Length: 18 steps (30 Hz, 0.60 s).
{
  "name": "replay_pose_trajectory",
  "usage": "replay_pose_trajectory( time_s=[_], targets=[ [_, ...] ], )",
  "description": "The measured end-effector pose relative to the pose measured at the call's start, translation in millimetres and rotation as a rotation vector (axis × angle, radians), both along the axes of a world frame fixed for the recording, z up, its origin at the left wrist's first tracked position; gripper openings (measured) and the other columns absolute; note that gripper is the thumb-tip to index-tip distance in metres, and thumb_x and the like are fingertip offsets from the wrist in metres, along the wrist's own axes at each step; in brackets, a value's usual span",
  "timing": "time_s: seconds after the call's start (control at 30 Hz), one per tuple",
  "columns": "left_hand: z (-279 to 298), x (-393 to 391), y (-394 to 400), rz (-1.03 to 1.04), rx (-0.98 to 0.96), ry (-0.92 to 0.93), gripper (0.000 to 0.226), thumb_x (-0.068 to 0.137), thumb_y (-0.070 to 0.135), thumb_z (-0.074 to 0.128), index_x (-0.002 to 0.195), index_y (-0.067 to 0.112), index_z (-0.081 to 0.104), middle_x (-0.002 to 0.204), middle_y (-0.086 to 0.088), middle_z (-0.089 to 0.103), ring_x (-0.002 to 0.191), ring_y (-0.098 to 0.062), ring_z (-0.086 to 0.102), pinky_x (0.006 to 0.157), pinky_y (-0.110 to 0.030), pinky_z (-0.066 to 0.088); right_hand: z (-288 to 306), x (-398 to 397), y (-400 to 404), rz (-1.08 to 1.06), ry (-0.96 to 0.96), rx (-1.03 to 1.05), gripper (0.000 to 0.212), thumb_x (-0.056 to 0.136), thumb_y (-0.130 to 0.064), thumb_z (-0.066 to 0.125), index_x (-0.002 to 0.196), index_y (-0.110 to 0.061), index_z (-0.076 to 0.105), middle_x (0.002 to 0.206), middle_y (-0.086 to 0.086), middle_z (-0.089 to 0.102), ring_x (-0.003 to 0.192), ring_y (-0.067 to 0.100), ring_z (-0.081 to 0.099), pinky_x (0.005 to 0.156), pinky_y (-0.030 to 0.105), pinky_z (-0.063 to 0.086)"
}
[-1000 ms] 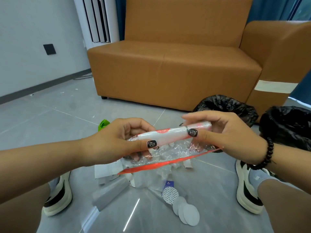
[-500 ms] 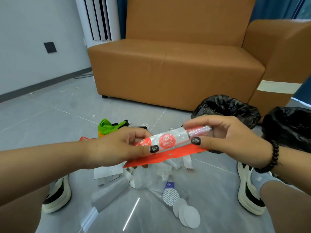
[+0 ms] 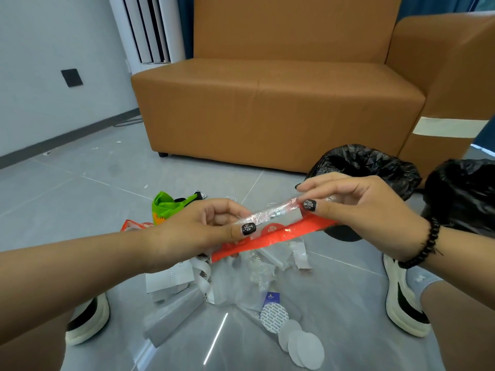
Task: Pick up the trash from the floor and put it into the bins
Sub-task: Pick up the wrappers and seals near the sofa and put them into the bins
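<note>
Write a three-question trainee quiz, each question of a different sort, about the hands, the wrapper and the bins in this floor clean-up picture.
1. True or false: both the left hand and the right hand pinch the red and clear wrapper.
2. How many black-bagged bins, nearer bin included, stand by the right arm? A one, B two, C four.
3. Fill in: the round white discs lie on the ____.

Key: 1 true; 2 B; 3 floor.

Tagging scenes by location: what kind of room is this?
Probably a living room or office lounge: a tan leather sofa on grey tiled floor, a white standing air conditioner against the wall, and two bins with black liners beside scattered packaging.
</note>
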<state>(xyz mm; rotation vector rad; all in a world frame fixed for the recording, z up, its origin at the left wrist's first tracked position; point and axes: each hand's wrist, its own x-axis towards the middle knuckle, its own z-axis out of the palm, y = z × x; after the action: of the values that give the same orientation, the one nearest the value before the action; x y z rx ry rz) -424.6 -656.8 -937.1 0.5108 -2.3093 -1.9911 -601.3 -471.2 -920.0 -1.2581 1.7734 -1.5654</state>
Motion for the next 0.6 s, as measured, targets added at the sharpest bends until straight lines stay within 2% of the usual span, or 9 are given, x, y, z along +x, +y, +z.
replay_pose_trajectory(
  time_s=[0.1,0.2,0.27,0.37,0.43,0.5,0.6],
  targets=[
    [-4,-14,-4,0.087,-0.055,0.075,0.038,0.07,0.021,0.08,0.104,0.009,0.065,0.102,-0.017,0.071,0.082,-0.022,0.066,0.073,-0.032,0.055,-2,-4,-6,-0.121,-0.187,-0.072,0.023,0.073,-0.003,0.07,0.094,-0.012,0.074,0.104,0.006,0.07,0.078,0.02,0.07,0.062,0.024,0.057],
    [-5,-33,-1,0.128,-0.102,0.133,0.042,0.062,0.022,0.077,0.101,0.011,0.065,0.099,-0.017,0.071,0.078,-0.018,0.067,0.064,-0.024,0.057,-7,-14,-12,-0.224,-0.335,-0.125,0.044,0.076,0.004,0.068,0.116,-0.015,0.064,0.108,0.011,0.067,0.091,0.024,0.069,0.068,0.028,0.059],
    [-7,-52,0,0.147,-0.14,0.14,0.04,0.064,0.018,0.079,0.101,0.011,0.065,0.099,-0.014,0.071,0.081,-0.018,0.068,0.074,-0.033,0.058,-7,-25,-13,-0.286,-0.419,-0.148,0.043,0.078,0.006,0.066,0.117,-0.011,0.06,0.108,0.014,0.066,0.098,0.028,0.068,0.074,0.033,0.06],
    [-12,-83,2,0.165,-0.152,0.127,0.032,0.071,0.012,0.081,0.1,0.014,0.066,0.095,-0.007,0.074,0.08,-0.019,0.068,0.084,-0.046,0.053,-5,-42,-10,-0.382,-0.415,-0.161,0.037,0.079,0.008,0.065,0.11,-0.011,0.062,0.103,0.013,0.069,0.093,0.026,0.07,0.072,0.034,0.06],
    [-16,-103,4,0.128,-0.127,0.12,0.034,0.073,0.015,0.081,0.102,0.013,0.065,0.091,-0.005,0.074,0.077,-0.018,0.068,0.078,-0.044,0.052,-4,-54,-7,-0.433,-0.394,-0.177,0.038,0.08,0.009,0.065,0.111,-0.013,0.064,0.101,0.009,0.07,0.086,0.022,0.072,0.066,0.03,0.059],
    [-20,-130,9,0.058,-0.098,0.1,0.03,0.08,0.019,0.074,0.107,0.013,0.063,0.089,-0.003,0.073,0.076,-0.014,0.068,0.071,-0.034,0.049,-3,-73,-1,-0.502,-0.356,-0.179,0.039,0.08,0.007,0.066,0.111,-0.016,0.065,0.103,0.006,0.07,0.088,0.019,0.072,0.067,0.028,0.058],
    [-27,-174,19,0.01,-0.027,0.034,0.025,0.089,0.036,0.06,0.106,0.018,0.06,0.101,-0.001,0.072,0.091,-0.011,0.069,0.077,-0.027,0.051,-1,-104,10,-0.625,-0.319,-0.195,0.039,0.08,0.007,0.066,0.11,-0.017,0.066,0.103,0.004,0.07,0.089,0.017,0.071,0.072,0.029,0.059]
  ],
)
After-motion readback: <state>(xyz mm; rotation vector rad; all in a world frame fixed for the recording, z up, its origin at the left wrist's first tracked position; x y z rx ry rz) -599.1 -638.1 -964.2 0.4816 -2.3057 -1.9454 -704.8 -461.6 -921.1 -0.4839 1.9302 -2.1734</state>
